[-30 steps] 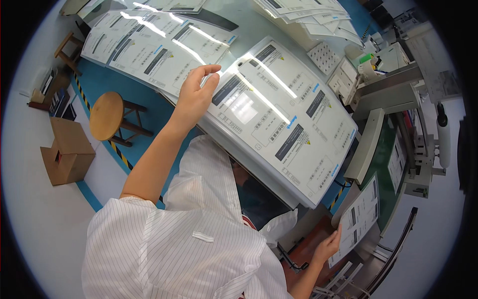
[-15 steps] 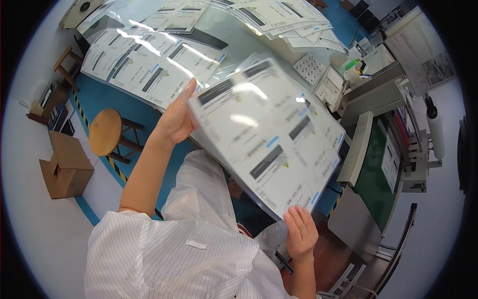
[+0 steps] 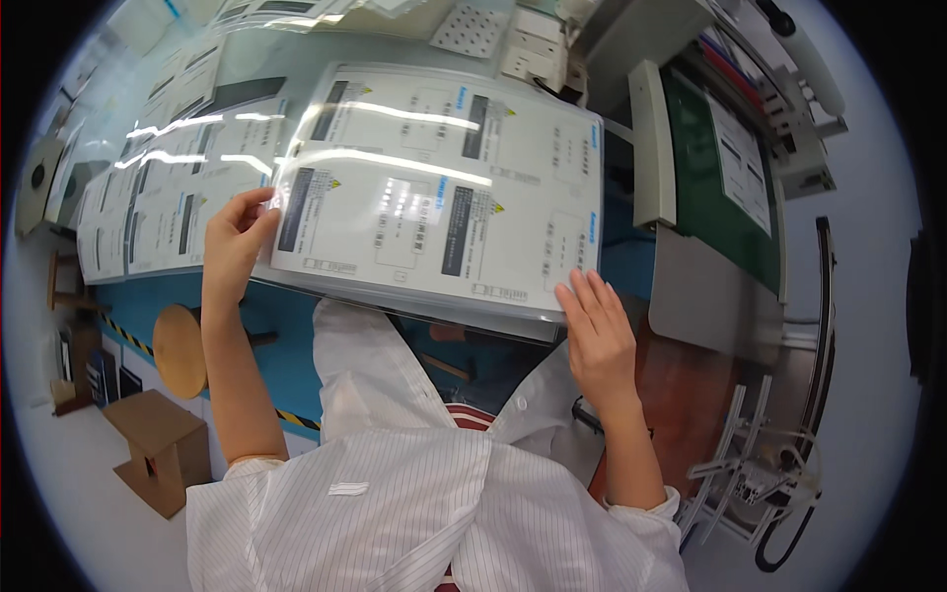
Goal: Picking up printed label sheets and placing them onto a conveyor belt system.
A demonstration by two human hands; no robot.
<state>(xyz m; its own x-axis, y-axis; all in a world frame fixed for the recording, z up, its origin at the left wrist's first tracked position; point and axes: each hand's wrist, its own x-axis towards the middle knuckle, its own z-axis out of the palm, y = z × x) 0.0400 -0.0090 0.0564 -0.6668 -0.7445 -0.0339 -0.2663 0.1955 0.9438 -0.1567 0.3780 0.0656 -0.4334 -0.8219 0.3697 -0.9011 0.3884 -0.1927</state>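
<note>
A large white printed plastic sheet (image 3: 518,202) with dark label blocks, small yellow triangles and blue print lies flat on a stack at the table's near edge. At its left edge my left hand (image 3: 235,242) is closed, thumb and fingers pinching the rim. My right hand (image 3: 599,335) lies against the near right corner, its fingers stretched out and touching the sheet's edge. Light glares in bands across the sheet's glossy surface. To the left is another spread of similar printed sheets (image 3: 163,212), partly under the glare.
A machine with a green bed (image 3: 691,148) stands to the right, a printed sheet (image 3: 740,158) on it. At the back are a dotted white card (image 3: 469,30) and a white device (image 3: 533,44). A wooden stool (image 3: 180,350) and an open cardboard box (image 3: 163,444) stand at left.
The sheet was tilted and raised between my hands; now it lies flat and squared on the stack. My left hand has come lower and the view has turned to the right.
</note>
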